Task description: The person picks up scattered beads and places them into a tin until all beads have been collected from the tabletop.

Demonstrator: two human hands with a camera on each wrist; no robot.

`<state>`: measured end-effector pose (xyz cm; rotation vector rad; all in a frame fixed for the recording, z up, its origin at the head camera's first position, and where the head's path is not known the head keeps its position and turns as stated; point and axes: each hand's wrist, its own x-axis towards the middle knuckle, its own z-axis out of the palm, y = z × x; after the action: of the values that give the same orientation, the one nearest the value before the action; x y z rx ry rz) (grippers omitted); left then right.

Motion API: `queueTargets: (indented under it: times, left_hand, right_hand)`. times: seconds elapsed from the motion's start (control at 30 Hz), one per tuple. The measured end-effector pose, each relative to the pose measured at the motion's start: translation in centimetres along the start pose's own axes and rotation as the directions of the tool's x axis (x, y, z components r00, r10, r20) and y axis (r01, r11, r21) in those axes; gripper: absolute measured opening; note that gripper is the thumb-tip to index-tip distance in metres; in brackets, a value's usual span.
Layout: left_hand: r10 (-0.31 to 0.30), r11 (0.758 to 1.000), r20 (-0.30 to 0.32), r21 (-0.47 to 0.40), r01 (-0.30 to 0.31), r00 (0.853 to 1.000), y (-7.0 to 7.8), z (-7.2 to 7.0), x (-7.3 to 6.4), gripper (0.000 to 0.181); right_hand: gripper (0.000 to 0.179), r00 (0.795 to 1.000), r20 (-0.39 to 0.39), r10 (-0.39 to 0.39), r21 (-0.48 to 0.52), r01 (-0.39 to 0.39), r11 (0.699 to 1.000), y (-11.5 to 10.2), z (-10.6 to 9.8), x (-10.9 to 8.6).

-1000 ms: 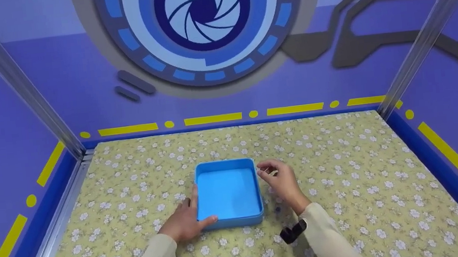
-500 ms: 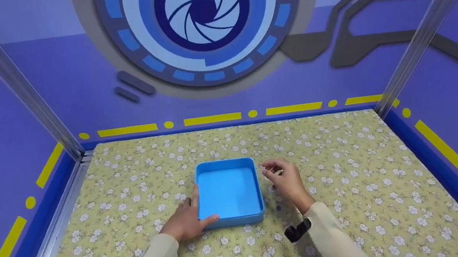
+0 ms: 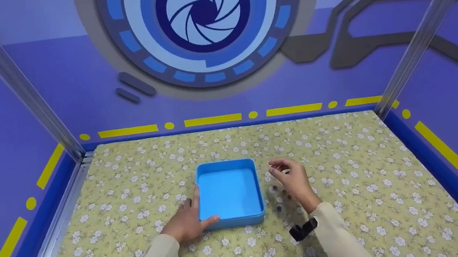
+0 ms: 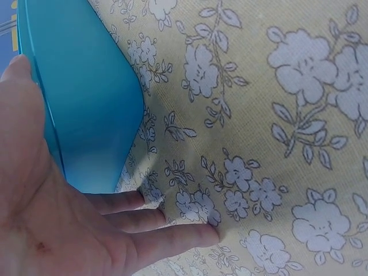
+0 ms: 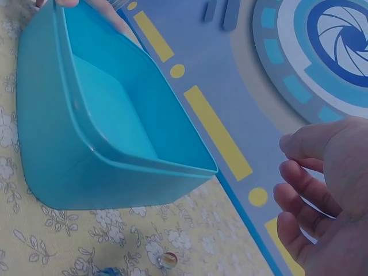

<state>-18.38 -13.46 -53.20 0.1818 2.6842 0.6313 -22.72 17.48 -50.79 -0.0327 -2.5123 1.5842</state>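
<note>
A square blue box (image 3: 229, 194) with a raised rim stands on the flowered cloth, and no contents show inside it. My left hand (image 3: 188, 222) rests against its left side, thumb over the near rim; in the left wrist view the other fingers of the left hand (image 4: 86, 230) stretch along the cloth. Right of the box my right hand (image 3: 294, 179) hovers with loosely bent fingers, thumb tip close to the index finger, and no object shows in it. Below it lie several small marbles (image 3: 279, 209); the right wrist view shows a clear marble (image 5: 167, 260) with an orange streak and a blue marble (image 5: 108, 272).
The flowered cloth (image 3: 133, 189) covers the tabletop. Printed purple walls (image 3: 218, 104) enclose the back and both sides, with metal posts (image 3: 38, 93) at the corners. Each wrist carries a black device, such as the strapped camera (image 3: 303, 229) on the right.
My right hand has moved right, away from the box's rim, bringing more marbles into view beneath it. The left hand and the box have stayed nearly still.
</note>
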Motion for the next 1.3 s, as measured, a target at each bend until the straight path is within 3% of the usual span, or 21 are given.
queueTargets:
  times: [0.5,1.3]
  left_hand:
    - [0.007,1.0,-0.016,-0.014,-0.007,1.0,0.3,-0.3,-0.3,0.112]
    - [0.004,1.0,0.017,-0.016,-0.004,1.0,0.0,-0.1,-0.1,0.112]
  right_hand:
    - [0.014,1.0,-0.01,-0.011,-0.025,0.011,1.0,1.0,-1.1,0.6]
    - [0.015,0.999,-0.033,0.005,-0.032,-0.006,0.999,2.8,-3.3,0.3]
